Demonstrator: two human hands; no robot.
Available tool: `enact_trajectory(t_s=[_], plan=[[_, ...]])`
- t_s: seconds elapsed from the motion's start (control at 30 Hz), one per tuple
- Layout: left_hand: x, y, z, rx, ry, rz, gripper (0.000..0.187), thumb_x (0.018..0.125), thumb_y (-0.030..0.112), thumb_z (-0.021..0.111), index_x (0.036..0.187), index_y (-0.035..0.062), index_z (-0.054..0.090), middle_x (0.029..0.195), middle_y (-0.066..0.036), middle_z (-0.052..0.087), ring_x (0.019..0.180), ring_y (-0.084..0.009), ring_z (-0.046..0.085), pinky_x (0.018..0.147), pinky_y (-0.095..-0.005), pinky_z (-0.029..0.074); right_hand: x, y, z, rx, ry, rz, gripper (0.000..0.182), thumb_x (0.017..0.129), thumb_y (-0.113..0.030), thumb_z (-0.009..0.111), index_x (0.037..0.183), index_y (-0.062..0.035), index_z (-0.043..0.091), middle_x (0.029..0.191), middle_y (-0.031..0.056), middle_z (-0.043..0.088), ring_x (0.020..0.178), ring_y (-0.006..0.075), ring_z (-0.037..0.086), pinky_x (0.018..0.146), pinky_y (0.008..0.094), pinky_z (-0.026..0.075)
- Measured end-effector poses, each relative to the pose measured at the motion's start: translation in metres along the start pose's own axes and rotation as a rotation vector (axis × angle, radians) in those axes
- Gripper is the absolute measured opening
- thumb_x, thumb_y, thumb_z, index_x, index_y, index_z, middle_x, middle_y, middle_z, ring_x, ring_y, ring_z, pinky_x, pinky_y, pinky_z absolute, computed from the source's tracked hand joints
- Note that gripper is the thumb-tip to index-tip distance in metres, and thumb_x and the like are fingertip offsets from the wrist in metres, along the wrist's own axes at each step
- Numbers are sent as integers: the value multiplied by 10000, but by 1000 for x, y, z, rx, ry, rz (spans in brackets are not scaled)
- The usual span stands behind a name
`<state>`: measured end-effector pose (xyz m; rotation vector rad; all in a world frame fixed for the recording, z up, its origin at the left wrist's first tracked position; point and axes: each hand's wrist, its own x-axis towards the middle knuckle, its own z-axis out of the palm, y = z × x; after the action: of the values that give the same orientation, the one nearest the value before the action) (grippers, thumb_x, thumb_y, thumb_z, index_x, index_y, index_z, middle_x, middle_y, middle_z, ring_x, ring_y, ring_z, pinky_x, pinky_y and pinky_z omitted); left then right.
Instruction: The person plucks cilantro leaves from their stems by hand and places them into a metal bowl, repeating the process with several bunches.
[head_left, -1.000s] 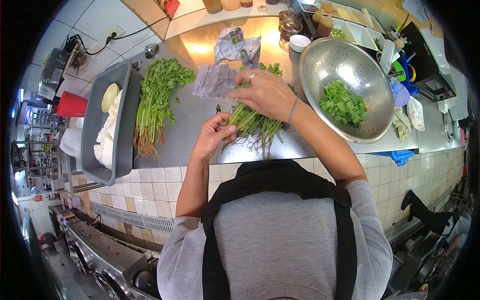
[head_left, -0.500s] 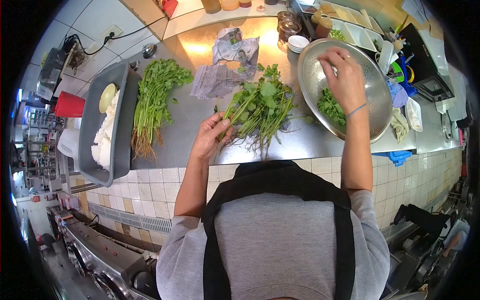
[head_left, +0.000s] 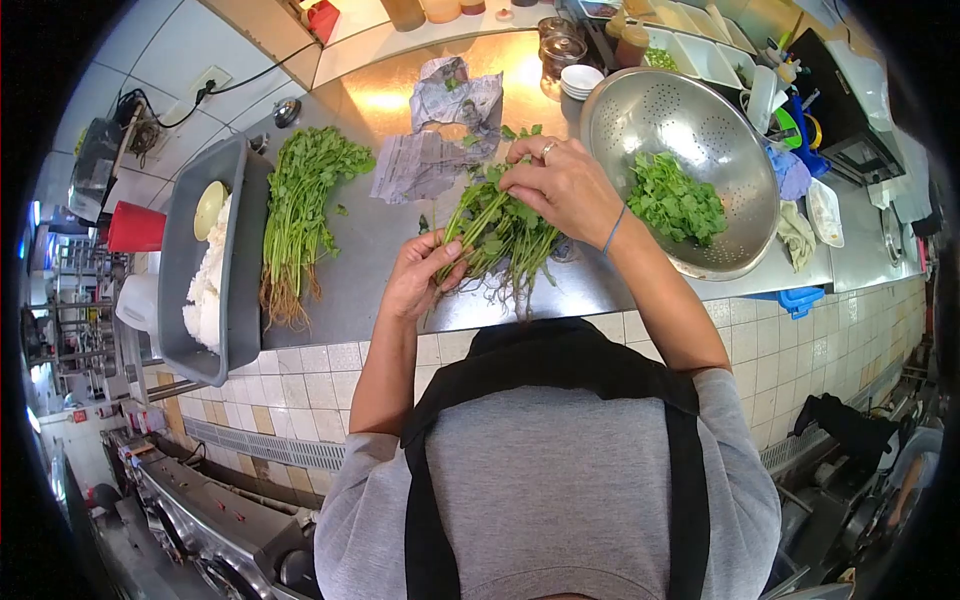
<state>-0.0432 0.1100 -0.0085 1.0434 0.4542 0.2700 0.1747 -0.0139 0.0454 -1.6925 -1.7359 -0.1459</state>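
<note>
My left hand (head_left: 422, 273) is closed on the stems of some leafy green herbs, low over the steel counter (head_left: 350, 255). At the upper end of these herbs, my right hand (head_left: 568, 185) pinches at the leaves, its fingertips partly hidden among them. More herb stems with roots (head_left: 515, 245) lie beneath and beside both hands. Right of them stands a perforated steel colander (head_left: 740, 130) with picked green leaves (head_left: 675, 200) inside. A separate bunch of rooted herbs (head_left: 300, 215) rests on the counter to the left.
A grey tub (head_left: 240, 270) with white contents and a yellow bowl stands at the left. Crumpled newspaper (head_left: 425, 165) lies behind the herbs. Small white bowls (head_left: 581, 80), glass jars and a tray of containers are at the back right.
My right hand has moved left from above the colander to the herbs at my left hand. More of the leaves in the colander now show.
</note>
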Motion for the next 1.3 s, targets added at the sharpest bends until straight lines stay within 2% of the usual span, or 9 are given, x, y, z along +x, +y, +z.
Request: enact_trajectory(t_s=[0.37,0.43,0.47,0.53,0.63,0.77,0.9,1.07,1.3], plan=[[-3,4,3,50,84,-13,140,895,149,612,935,15,608,753,-15,574,516,-67,439,424,-193,309,8,2,4,-52,-59,-37,80,781,-132,654,859,-145,665,965,28,589,864,188,585,754,344,390],[-1,4,4,2,137,-41,133,906,154,600,953,30,587,753,-10,561,550,-71,456,413,-184,296,9,13,3,479,128,205,38,813,-124,634,844,-111,653,948,36,604,844,157,580,750,316,427],[0,3,4,-1,133,-41,133,906,154,599,953,30,587,753,-10,561,550,-71,456,413,-184,296,8,21,-3,474,128,206,38,813,-124,634,844,-111,653,948,36,604,844,157,580,750,316,427],[0,4,1,-64,140,-18,124,907,154,597,963,45,573,771,-9,561,602,-82,488,430,-190,319,5,36,-23,986,308,631,61,890,-88,575,898,-92,635,964,32,615,849,119,566,717,254,450],[1,2,-3,-29,125,1,120,907,151,594,966,47,574,795,-13,569,649,-95,522,455,-196,344,-7,59,-45,1333,395,679,66,914,-117,569,960,-104,614,965,23,628,851,120,567,738,292,474],[4,1,-7,5,93,38,116,902,139,597,963,43,577,796,-20,578,666,-103,543,475,-202,361,-27,67,-67,1399,477,725,91,927,-152,558,1010,-122,580,966,25,626,885,119,561,772,348,484],[9,3,-5,51,99,54,145,892,134,609,989,29,589,789,-28,588,660,-107,550,466,-203,360,-44,72,-84,1392,517,724,99,928,-150,555,1015,-118,588,966,28,631,902,119,560,787,350,478],[6,8,-11,0,134,49,172,884,140,621,1003,16,609,755,-30,594,624,-109,544,454,-203,361,-68,93,-89,289,507,680,158,870,-133,605,1007,-70,652,963,52,640,827,142,574,756,278,459],[8,4,-10,-183,15,74,181,892,159,610,950,-10,632,678,-36,571,564,-107,507,446,-215,365,-44,17,-68,217,398,494,142,837,-79,616,969,-92,667,955,70,635,805,189,605,730,294,477]])
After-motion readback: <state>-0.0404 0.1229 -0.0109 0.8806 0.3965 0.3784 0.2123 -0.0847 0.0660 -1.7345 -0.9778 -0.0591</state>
